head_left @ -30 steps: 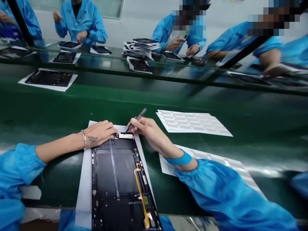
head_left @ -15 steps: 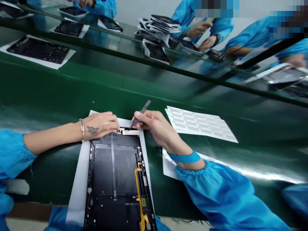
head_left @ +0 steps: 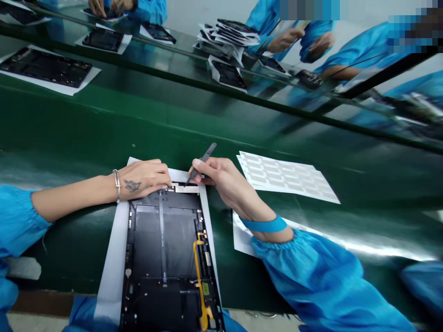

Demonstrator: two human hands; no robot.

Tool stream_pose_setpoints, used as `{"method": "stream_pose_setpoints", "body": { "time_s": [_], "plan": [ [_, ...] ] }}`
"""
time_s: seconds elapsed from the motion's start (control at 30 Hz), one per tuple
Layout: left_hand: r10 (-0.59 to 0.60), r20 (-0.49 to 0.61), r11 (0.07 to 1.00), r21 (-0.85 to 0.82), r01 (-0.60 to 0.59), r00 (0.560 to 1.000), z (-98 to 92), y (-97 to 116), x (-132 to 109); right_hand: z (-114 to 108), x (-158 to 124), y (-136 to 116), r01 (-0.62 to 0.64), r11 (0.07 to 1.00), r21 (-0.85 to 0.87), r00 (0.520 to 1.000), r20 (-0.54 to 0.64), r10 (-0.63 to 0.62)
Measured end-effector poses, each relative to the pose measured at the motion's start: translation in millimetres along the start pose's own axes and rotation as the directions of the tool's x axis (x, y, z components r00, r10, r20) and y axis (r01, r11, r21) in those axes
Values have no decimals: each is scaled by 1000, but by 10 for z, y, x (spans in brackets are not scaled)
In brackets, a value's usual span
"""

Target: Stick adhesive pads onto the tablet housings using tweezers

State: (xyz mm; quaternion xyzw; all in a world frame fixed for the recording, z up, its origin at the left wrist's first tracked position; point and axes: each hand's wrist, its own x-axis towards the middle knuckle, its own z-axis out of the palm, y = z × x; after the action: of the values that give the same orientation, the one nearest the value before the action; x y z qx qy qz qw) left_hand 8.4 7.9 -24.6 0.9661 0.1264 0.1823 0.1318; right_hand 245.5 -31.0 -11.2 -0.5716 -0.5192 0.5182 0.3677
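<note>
A black device housing (head_left: 162, 244) lies on white paper (head_left: 110, 267) at the table's front edge, a yellow flex cable (head_left: 198, 267) along its right side. My left hand (head_left: 147, 177) rests on the housing's top left corner, fingers bent together; what its fingertips press or hold is hidden. Dark tweezers (head_left: 204, 159) are pinched in my right hand (head_left: 219, 177), their tip touching or just over a white strip (head_left: 187, 189) at the housing's top edge.
Sheets of pale stickers (head_left: 287, 173) lie right of my right hand. Another housing (head_left: 48, 67) sits on paper at the back left. Behind a raised ledge (head_left: 194, 80) are stacked housings (head_left: 230, 39) and people in blue sleeves.
My hands and the tweezers hold nearly the same pose. The back left housing appears shifted left. Across the ledge, a person's hand has lifted away from a housing.
</note>
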Motion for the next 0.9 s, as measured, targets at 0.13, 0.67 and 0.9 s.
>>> {"method": "stream_pose_setpoints", "body": {
  "time_s": [0.13,0.67,0.9],
  "plan": [
    [23,-18,1000,1,-23,1000,-2,-6,1,-3,3,5,11,1000,-26,1000,1,-11],
    [-8,19,1000,25,7,1000,-17,19,10,4,4,10,13,998,-65,1000,-17,-14],
    [7,44,1000,26,-8,999,-21,8,9,-3,7,18,24,996,-87,1000,-14,-25]
  ]
}}
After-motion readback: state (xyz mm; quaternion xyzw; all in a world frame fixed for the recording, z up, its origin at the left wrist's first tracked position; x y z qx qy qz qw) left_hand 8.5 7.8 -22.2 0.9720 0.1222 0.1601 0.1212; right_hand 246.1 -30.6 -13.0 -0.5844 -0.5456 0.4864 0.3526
